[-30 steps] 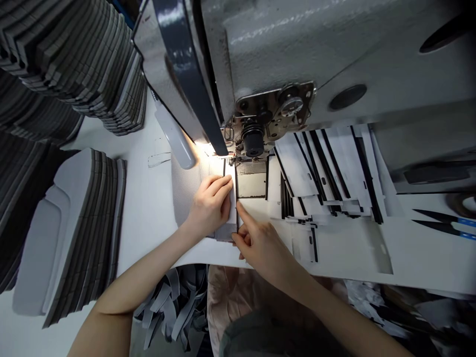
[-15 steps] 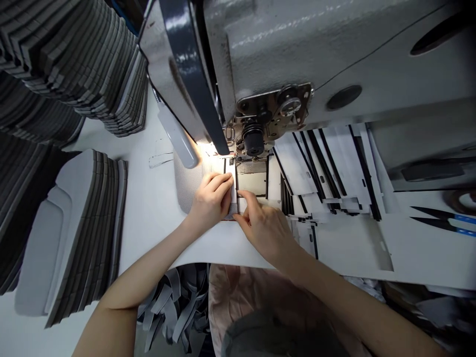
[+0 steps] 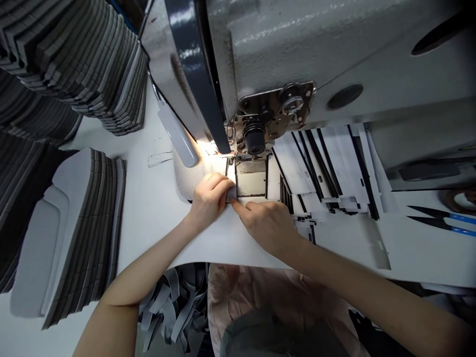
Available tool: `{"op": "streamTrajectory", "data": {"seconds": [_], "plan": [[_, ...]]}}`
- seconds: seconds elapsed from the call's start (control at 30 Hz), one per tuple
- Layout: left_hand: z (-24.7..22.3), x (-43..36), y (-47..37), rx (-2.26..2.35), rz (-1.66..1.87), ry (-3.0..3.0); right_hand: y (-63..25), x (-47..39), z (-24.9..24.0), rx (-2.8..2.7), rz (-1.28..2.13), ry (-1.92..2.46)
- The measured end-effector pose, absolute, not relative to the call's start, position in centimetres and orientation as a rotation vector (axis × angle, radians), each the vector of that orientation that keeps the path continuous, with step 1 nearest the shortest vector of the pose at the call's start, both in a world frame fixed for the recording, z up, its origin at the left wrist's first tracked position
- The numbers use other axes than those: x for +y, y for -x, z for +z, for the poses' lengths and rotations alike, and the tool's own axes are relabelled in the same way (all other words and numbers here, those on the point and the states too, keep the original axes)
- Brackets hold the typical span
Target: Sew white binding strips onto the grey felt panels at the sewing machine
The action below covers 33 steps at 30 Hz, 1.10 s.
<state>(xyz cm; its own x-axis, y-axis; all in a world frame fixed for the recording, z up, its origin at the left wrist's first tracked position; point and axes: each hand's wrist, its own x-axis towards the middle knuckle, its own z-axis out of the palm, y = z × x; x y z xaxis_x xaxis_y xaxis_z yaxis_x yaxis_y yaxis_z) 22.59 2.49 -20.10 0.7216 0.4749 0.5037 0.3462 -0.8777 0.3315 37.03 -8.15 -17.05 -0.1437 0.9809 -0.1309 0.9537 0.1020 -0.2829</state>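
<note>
A grey mesh fabric piece (image 3: 187, 178) lies under the head of a sewing machine (image 3: 282, 44), with a white strip (image 3: 231, 171) along its right edge running up to the presser foot (image 3: 231, 159). My left hand (image 3: 209, 197) is closed on the fabric beside the strip, fingertips bunched at the edge. At the near right corner, my right hand (image 3: 269, 223) is curled, a fingertip and thumb pinching the fabric's edge. The stitching point is lit brightly, and the fabric beneath my left hand is hidden.
Tall stacks of grey padded pieces (image 3: 92, 64) and a leaning stack (image 3: 85, 233) stand at left. White cards with black strips (image 3: 316, 163) lie at right, near blue-handled scissors (image 3: 442, 220). A lamp (image 3: 178, 134) hangs beside the needle. Grey offcuts (image 3: 174, 302) hang below the table edge.
The fabric and white strip have fed away from me under the presser foot, so the near edge sits farther up. My right hand has drawn its fingers closer together at the corner.
</note>
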Motion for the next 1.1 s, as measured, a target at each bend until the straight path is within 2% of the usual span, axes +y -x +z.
{"op": "streamTrajectory", "data": {"seconds": [0.63,1.1], "plan": [[-20.6,4.7,-23.4,0.648,0.904,-2.891,-37.8,-5.3,-15.5,-2.202,0.534,2.214],[-20.6,7.0,-22.9,0.545,0.863,-2.832,-37.8,-3.7,-16.8,-2.139,0.488,2.276]]}}
